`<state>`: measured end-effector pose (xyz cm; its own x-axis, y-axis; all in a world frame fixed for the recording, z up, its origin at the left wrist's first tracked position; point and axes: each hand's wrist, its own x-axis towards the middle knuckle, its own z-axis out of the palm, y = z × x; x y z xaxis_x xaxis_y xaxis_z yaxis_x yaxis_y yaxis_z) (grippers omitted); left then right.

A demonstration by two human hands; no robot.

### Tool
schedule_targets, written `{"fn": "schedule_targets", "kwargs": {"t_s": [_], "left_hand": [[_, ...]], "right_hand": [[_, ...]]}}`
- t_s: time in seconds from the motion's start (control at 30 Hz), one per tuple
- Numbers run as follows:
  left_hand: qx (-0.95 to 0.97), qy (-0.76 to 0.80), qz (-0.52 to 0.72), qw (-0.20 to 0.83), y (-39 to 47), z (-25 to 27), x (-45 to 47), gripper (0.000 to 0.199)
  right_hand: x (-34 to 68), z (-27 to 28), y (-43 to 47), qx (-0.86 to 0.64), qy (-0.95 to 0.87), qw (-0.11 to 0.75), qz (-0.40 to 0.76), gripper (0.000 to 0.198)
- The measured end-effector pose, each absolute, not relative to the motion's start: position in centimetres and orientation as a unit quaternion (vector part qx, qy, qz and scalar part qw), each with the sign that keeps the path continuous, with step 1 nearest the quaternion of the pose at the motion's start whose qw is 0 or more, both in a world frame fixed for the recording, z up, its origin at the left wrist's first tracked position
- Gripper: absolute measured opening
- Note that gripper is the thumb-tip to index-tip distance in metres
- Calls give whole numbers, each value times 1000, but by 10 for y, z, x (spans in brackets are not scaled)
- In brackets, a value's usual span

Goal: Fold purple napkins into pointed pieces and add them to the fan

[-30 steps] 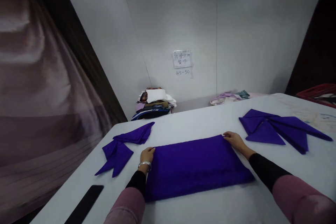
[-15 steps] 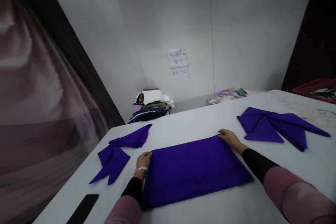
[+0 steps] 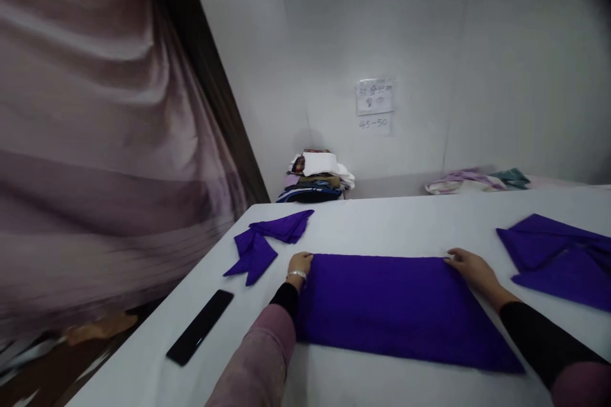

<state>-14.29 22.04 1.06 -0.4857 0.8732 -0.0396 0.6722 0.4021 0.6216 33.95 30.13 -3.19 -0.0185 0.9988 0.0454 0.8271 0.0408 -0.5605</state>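
A purple cloth napkin (image 3: 396,311) lies spread on the white table (image 3: 372,378), its far edge running between my two hands. My left hand (image 3: 300,264), with a silver bracelet at the wrist, pinches the far left corner. At the far right corner, my right hand (image 3: 472,270) has thumb and fingers closed on the cloth edge. To the left lies a folded purple napkin (image 3: 255,253) with pointed ends. Another folded purple napkin (image 3: 563,261) rests to the right, partly cut off by the picture edge.
A black phone-like slab (image 3: 200,327) lies near the table's left edge. Stacked clothes (image 3: 317,177) and a loose heap of cloth (image 3: 470,181) sit at the back by the wall. A paper sign (image 3: 375,105) hangs there. A pinkish curtain (image 3: 95,140) hangs at left.
The view has turned to the left, so everything sits further right in the picture, and the right napkin is now partly cut off. Both hands keep their hold on the napkin's far corners.
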Motion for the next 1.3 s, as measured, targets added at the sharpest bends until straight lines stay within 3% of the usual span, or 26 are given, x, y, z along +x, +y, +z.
{"fn": "schedule_targets", "kwargs": {"t_s": [0.4, 0.77, 0.97, 1.07, 1.17, 1.3], "left_hand": [[442, 806, 316, 233, 221, 2, -147, 30], [463, 815, 297, 182, 222, 1, -141, 25], [497, 818, 260, 125, 217, 22, -135, 31], [552, 787, 253, 110, 202, 28, -116, 31], [663, 704, 218, 133, 179, 22, -80, 33], [800, 578, 110, 117, 162, 3, -34, 54]], "right_hand": [[343, -24, 304, -655, -698, 197, 211, 31], [343, -27, 308, -659, -695, 197, 209, 34], [335, -20, 300, -669, -702, 204, 135, 43], [310, -13, 277, -603, -757, 237, 90, 42], [263, -8, 242, -496, -829, 223, 132, 42], [192, -4, 199, -378, -895, 159, 176, 52]]}}
